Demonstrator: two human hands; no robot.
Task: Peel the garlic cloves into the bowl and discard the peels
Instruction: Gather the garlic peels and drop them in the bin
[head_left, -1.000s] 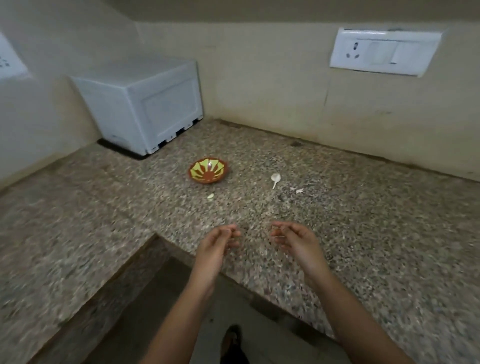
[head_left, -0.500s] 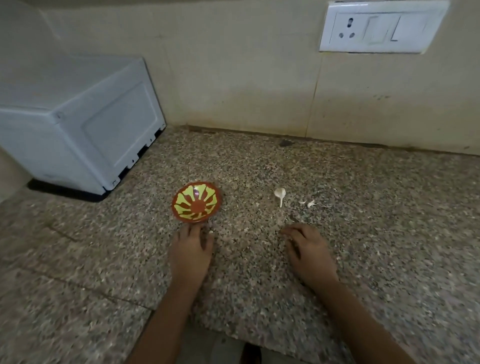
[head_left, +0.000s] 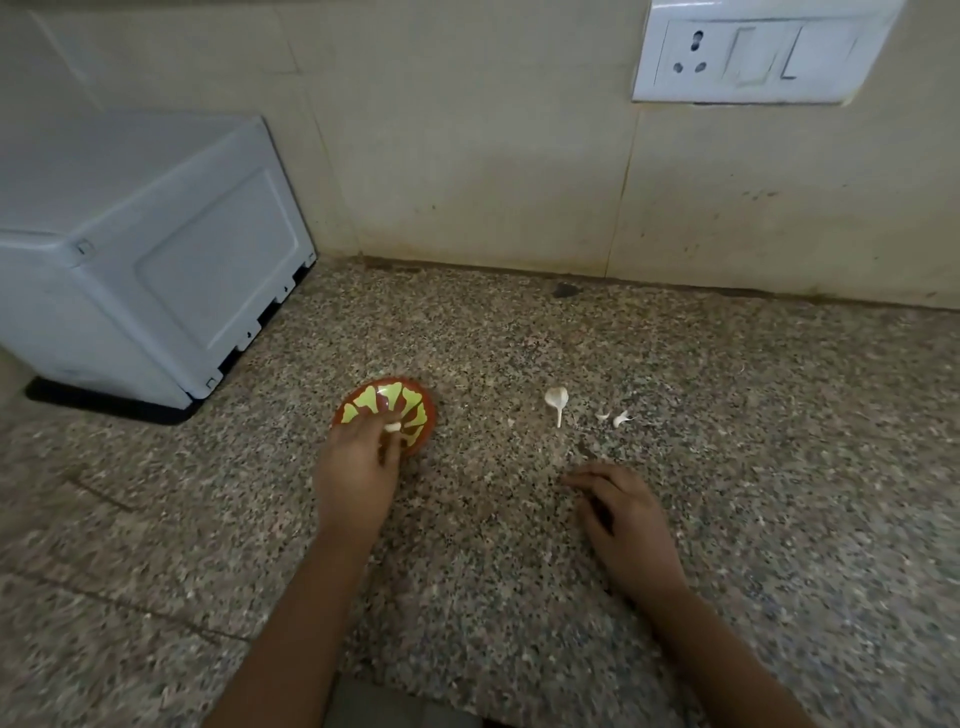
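The left hand (head_left: 358, 470) pinches a pale garlic clove (head_left: 392, 427) at its fingertips, over the near rim of the bowl (head_left: 402, 397). The right hand (head_left: 626, 514) rests on the counter (head_left: 779, 467), fingers loosely bent, holding nothing. Just beyond it lie a stemmed peel (head_left: 557, 399) and 2 small scraps (head_left: 619, 418).

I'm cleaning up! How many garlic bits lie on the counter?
3: one stalked piece right of the bowl, two small scraps further right. The left hand pinches another clove; bowl may hide more.
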